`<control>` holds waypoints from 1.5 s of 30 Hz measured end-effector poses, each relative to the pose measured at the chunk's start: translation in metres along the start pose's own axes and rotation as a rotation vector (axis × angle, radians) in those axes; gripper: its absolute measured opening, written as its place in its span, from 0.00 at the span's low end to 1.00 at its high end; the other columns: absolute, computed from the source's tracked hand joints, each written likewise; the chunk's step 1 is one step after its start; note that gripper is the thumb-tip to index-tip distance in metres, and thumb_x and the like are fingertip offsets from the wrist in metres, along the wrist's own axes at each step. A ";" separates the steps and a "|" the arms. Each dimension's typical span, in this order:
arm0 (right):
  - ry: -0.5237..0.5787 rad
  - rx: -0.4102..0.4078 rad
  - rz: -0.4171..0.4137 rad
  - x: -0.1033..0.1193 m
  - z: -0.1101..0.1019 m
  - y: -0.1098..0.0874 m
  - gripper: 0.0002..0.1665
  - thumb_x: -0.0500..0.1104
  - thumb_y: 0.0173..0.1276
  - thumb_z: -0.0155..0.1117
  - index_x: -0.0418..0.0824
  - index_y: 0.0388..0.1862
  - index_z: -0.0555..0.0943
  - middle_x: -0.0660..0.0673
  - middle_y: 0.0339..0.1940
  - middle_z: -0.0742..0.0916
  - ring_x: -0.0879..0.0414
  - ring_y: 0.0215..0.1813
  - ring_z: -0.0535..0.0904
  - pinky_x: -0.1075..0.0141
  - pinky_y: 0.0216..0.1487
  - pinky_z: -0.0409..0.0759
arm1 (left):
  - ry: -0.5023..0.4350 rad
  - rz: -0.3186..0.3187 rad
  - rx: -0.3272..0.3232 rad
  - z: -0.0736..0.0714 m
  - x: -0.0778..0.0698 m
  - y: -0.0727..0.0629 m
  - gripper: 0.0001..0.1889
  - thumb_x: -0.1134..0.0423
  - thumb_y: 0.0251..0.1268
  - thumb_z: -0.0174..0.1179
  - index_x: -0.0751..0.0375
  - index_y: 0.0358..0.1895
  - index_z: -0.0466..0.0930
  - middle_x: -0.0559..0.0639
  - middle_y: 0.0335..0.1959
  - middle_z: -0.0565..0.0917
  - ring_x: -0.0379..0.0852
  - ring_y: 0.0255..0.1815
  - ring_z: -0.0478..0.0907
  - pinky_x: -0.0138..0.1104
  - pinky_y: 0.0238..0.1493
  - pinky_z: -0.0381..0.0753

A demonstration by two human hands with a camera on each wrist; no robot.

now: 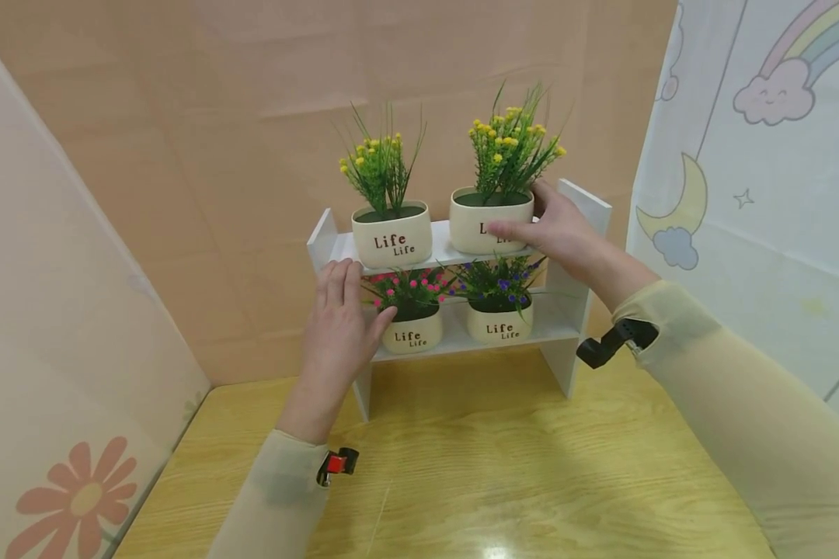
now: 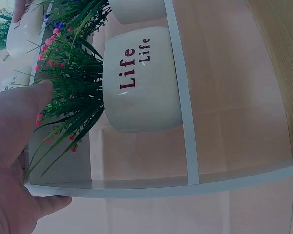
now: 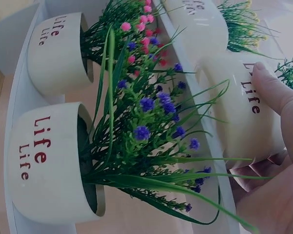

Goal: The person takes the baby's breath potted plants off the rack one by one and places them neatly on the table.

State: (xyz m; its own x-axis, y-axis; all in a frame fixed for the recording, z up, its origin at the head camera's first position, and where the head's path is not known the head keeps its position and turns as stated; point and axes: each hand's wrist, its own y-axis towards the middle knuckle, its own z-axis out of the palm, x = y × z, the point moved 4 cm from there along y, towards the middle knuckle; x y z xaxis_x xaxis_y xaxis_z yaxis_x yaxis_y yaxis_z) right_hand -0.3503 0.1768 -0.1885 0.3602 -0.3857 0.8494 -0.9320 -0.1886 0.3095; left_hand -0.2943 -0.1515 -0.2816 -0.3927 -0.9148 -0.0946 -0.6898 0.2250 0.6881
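My right hand [image 1: 562, 233] holds the right upper flowerpot [image 1: 471, 225], a cream pot lettered "Life" with yellow flowers; the thumb lies across its front and the fingers reach round its right side. This pot stands on the top board of a white two-tier shelf [image 1: 559, 326]. My left hand [image 1: 339, 334] rests at the shelf's left upper corner, fingers extended, with the thumb before the pink-flowered pot [image 1: 411, 336]. On the same top board, a second yellow-flowered pot [image 1: 391, 241] sits to the left. Below, a purple-flowered pot [image 3: 49, 165] stands beside the pink one.
The shelf stands on a wood-grain table [image 1: 475, 466] against a peach backdrop [image 1: 182, 194]. A white panel with a printed flower [image 1: 77, 497] is on the left, and a panel with a printed moon [image 1: 688, 194] is on the right.
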 end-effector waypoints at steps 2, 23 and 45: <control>-0.002 -0.008 -0.016 0.002 -0.002 -0.002 0.59 0.59 0.70 0.82 0.51 0.90 0.58 0.44 0.79 0.77 0.49 0.77 0.73 0.50 0.73 0.74 | -0.001 0.002 0.000 0.001 0.000 0.000 0.47 0.45 0.76 0.72 0.70 0.81 0.57 0.66 0.80 0.64 0.64 0.85 0.54 0.46 0.89 0.53; 0.004 0.002 -0.048 0.033 -0.010 -0.050 0.50 0.53 0.72 0.83 0.54 0.86 0.66 0.49 0.76 0.78 0.51 0.75 0.76 0.58 0.67 0.78 | 0.010 -0.002 0.020 0.000 0.002 -0.001 0.46 0.45 0.77 0.71 0.69 0.81 0.56 0.65 0.81 0.62 0.64 0.86 0.53 0.46 0.89 0.51; -0.030 -0.010 0.015 0.017 -0.002 -0.104 0.50 0.47 0.70 0.84 0.55 0.85 0.67 0.50 0.73 0.83 0.53 0.71 0.81 0.70 0.62 0.82 | 0.017 0.016 0.016 0.000 0.002 0.001 0.46 0.45 0.77 0.71 0.68 0.81 0.56 0.65 0.80 0.63 0.64 0.86 0.54 0.46 0.89 0.53</control>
State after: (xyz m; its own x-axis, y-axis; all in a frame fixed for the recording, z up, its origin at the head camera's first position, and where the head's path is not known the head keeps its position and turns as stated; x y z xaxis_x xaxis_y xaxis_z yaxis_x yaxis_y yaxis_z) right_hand -0.2470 0.1921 -0.2054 0.3466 -0.4159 0.8408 -0.9378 -0.1737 0.3007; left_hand -0.2961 -0.1530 -0.2813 -0.3935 -0.9165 -0.0716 -0.6930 0.2446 0.6782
